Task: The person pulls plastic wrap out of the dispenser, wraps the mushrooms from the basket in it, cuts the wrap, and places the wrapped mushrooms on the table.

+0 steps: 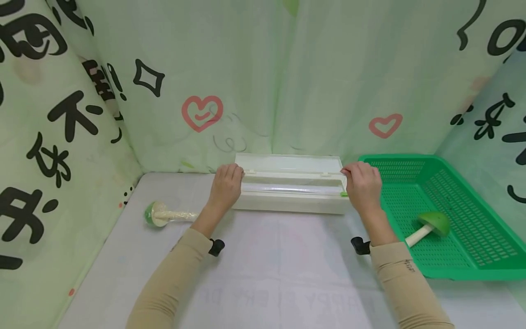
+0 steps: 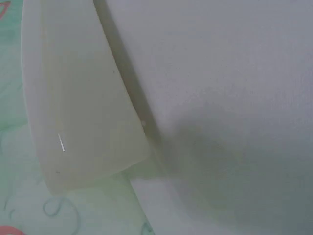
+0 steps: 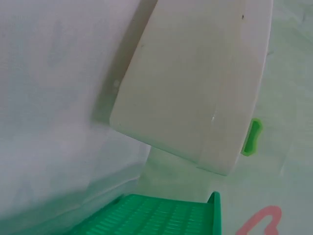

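A long white cling film dispenser [image 1: 287, 204] lies near the back of the table, its lid [image 1: 287, 162] raised. A clear roll of film [image 1: 287, 188] shows inside. My left hand [image 1: 227, 185] grips the dispenser's upper left end with curled fingers. At the opposite end, my right hand [image 1: 365, 186] pinches the upper right corner, just above a small green tab [image 3: 252, 137]. Both thumbs are partly hidden. In the left wrist view the white casing [image 2: 93, 107] fills the left side; neither wrist view shows fingers.
Left of the left forearm lies a green-capped toy mushroom [image 1: 156, 214] with a shiny, film-like covering. A green plastic basket [image 1: 472, 273] stands at right, holding another green mushroom [image 1: 437, 223]. Printed pale green curtains [image 1: 312, 91] enclose the white-covered table [image 1: 279, 265].
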Motion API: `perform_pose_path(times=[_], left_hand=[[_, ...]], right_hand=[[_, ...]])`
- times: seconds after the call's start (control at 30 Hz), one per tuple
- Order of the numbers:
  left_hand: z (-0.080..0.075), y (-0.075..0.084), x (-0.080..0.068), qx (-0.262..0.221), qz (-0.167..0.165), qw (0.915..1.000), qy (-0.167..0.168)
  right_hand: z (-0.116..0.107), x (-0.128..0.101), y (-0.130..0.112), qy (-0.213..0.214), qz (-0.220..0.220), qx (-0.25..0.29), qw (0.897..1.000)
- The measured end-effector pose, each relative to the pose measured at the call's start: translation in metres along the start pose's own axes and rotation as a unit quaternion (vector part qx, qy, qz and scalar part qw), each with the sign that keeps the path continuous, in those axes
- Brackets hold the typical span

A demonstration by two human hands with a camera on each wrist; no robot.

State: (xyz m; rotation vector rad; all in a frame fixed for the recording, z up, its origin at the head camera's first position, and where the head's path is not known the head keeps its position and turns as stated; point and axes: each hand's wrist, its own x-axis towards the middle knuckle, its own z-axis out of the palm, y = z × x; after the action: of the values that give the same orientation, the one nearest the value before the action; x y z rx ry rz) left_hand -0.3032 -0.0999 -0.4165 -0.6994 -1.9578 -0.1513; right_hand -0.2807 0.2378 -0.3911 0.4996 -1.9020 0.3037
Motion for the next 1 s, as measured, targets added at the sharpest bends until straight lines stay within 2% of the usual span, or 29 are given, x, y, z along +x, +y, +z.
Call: perform_pose_path(times=[0.37, 0.6, 1.0], left_hand=[[-0.014, -0.004, 0.021, -0.009, 0.009, 0.9993, 0.034], [-0.022, -0.007, 0.032, -0.011, 0.016, 0.9993, 0.031], [-0.04, -0.011, 0.05, -0.009, 0.028, 0.9985, 0.045]], right_hand=[[-0.012, 0.02, -0.001, 0.018, 0.014, 0.002, 1.0], [-0.02, 0.031, -0.001, 0.024, 0.01, 0.0, 1.0], [-0.034, 0.05, -0.003, 0.042, -0.002, -0.001, 0.999]])
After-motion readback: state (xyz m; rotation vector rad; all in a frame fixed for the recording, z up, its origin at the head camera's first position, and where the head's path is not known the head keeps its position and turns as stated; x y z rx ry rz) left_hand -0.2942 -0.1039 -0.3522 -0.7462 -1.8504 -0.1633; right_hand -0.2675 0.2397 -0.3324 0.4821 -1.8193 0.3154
